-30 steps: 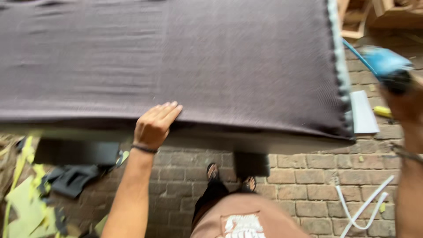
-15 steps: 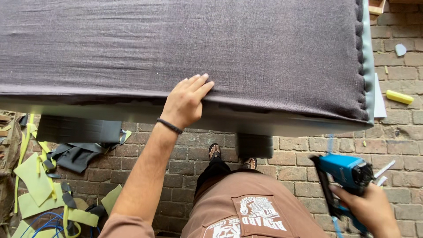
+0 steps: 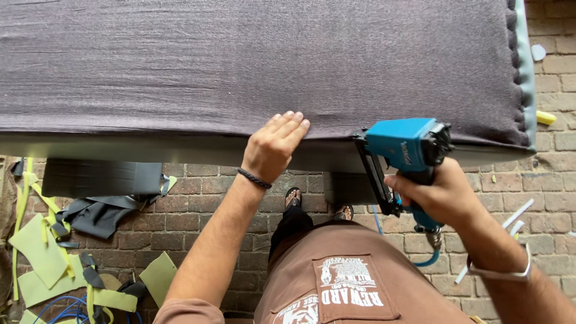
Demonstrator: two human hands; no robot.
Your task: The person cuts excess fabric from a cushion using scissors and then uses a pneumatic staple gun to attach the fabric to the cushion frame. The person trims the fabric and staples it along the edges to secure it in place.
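A dark grey fabric (image 3: 252,60) lies stretched over a padded panel whose pale near edge (image 3: 120,147) faces me. My left hand (image 3: 275,147) lies flat on the fabric at that near edge, fingers together, pressing it down. My right hand (image 3: 438,195) grips the handle of a blue pneumatic staple gun (image 3: 402,150), its nose against the panel's edge just right of my left hand. A blue air hose (image 3: 429,259) hangs from the gun's base.
Brick floor (image 3: 204,210) below. Grey cloth offcuts (image 3: 96,213) and yellow-green foam scraps (image 3: 36,252) lie at the lower left, with blue hose coils (image 3: 66,309). White strips (image 3: 516,216) lie on the right. My sandalled feet (image 3: 294,197) stand under the panel edge.
My right hand has lifted the staple gun from low at the right up to the panel's edge. My left hand has slid right along the fabric edge.
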